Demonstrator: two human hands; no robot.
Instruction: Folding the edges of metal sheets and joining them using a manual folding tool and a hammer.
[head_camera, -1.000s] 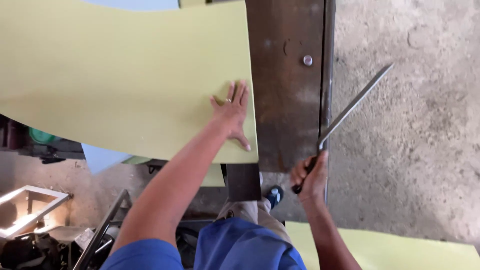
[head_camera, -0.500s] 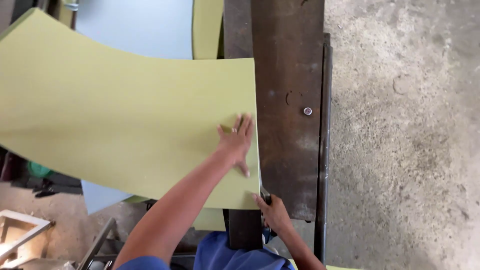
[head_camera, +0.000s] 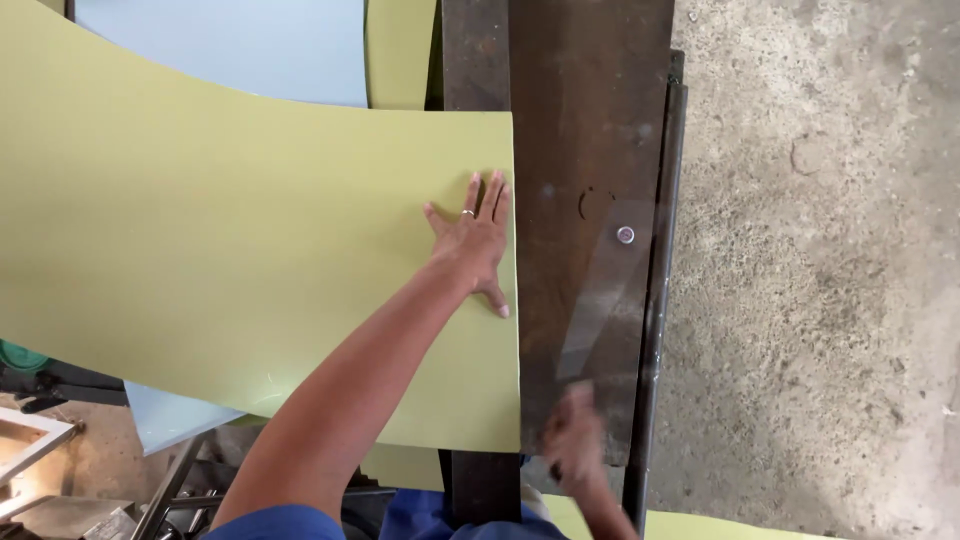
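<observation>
A large yellow-green sheet (head_camera: 200, 250) lies bowed across the work surface, its right edge against a dark rusty metal cutter bed (head_camera: 590, 120). My left hand (head_camera: 475, 245) presses flat on the sheet near that edge, with its fingers spread and a ring on one finger. At the bed's near end, my right hand (head_camera: 573, 435) is motion-blurred and closed around the handle of the long cutter lever. The lever (head_camera: 600, 300) shows only as a faint streak slanting up towards a bolt (head_camera: 626, 235).
A light blue sheet (head_camera: 230, 50) and another yellow-green one lie under the top sheet. A steel rail (head_camera: 665, 250) runs along the bed's right side, with a rough concrete floor (head_camera: 820, 300) beyond it. A white frame (head_camera: 30, 450) and metal bars sit at the lower left.
The lever was raised over the floor a second ago, then came down onto the bed; it is now blurred in motion. My left hand stayed flat on the sheet. The view shifted.
</observation>
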